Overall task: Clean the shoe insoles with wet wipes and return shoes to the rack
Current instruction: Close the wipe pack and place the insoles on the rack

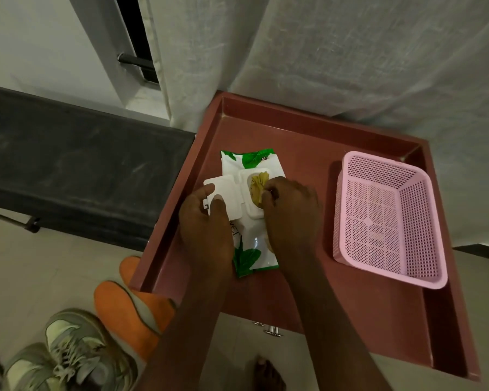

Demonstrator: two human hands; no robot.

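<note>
Over the wipes pack (250, 210), the left hand (206, 221) holds its lid (223, 193) back while the right hand's (291, 213) grip pinches a wipe (259, 184).

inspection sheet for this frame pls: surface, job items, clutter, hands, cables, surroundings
Surface: red-brown tray-top table with a raised rim.
Job's things: wet wipes pack lies flat on the table, white flip lid open to the left, a yellowish wipe sticking up from the opening. Orange insoles and grey-green sneakers on the floor, lower left.
Clutter: pink mesh basket on the table, right of the pack.
Grippers: left hand holds the open lid and steadies the pack; right hand pinches the wipe.
Cables: nothing seen.
Surroundings: white curtain behind the table, dark bench to the left, tiled floor.
</note>
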